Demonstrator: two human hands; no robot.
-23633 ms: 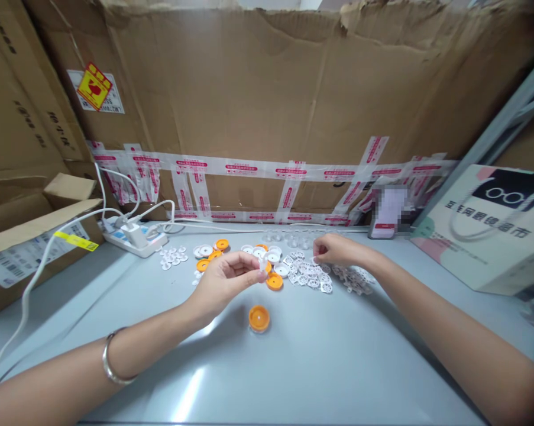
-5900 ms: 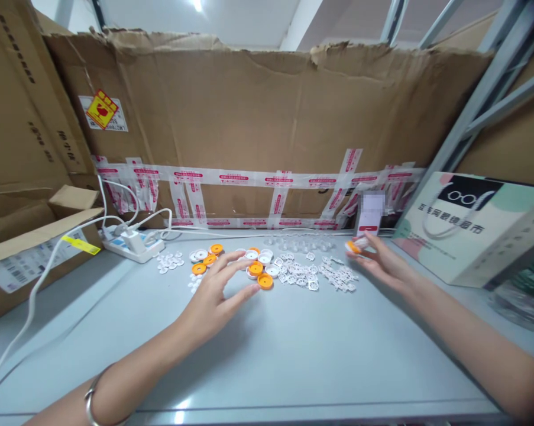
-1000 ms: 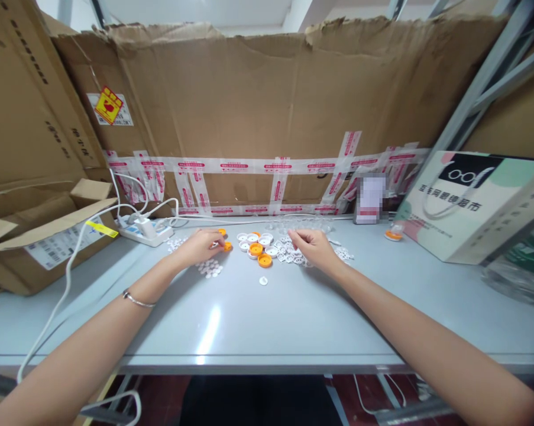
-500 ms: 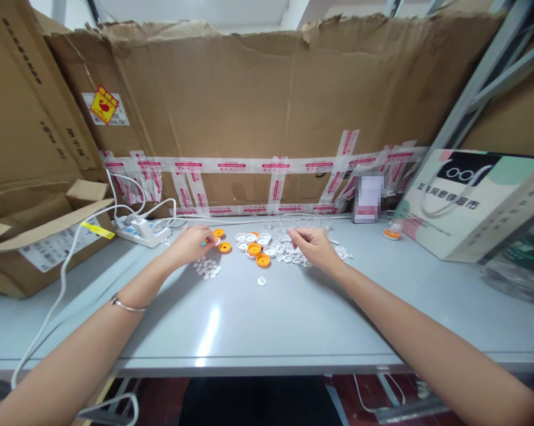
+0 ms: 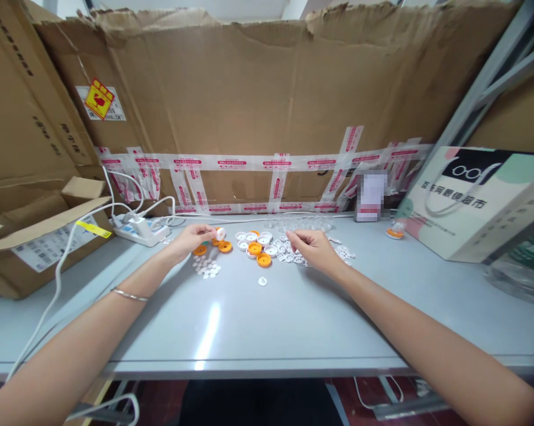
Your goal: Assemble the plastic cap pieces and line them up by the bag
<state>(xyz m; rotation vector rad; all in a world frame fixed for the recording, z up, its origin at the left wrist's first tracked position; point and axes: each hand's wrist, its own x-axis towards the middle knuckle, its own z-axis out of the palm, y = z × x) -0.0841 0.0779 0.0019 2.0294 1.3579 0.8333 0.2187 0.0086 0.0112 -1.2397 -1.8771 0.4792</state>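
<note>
My left hand [image 5: 191, 241], at the left of the parts, has its fingertips pinched on a small white round cap [image 5: 221, 234]. Beneath and beside those fingers lie orange caps [image 5: 225, 247] and a heap of small white discs [image 5: 207, 268]. My right hand [image 5: 311, 245] is closed over a pile of small white plastic pieces [image 5: 288, 253]; whatever its fingertips hold is too small to make out. Between my hands sits a group of white and orange round caps [image 5: 264, 260]. One white piece [image 5: 262, 281] lies apart, nearer to me.
Clear plastic pieces [image 5: 300, 222] lie behind the white pile. A power strip [image 5: 142, 231] with cables and an open cardboard box [image 5: 40, 242] stand at left. To the right are a phone [image 5: 370, 198], an orange-based piece [image 5: 395, 232] and a paper bag [image 5: 453, 207].
My left hand has drawn slightly back, and the white cap in its fingers now shows. An orange cap beneath that hand has come into sight. My right hand has barely moved.
</note>
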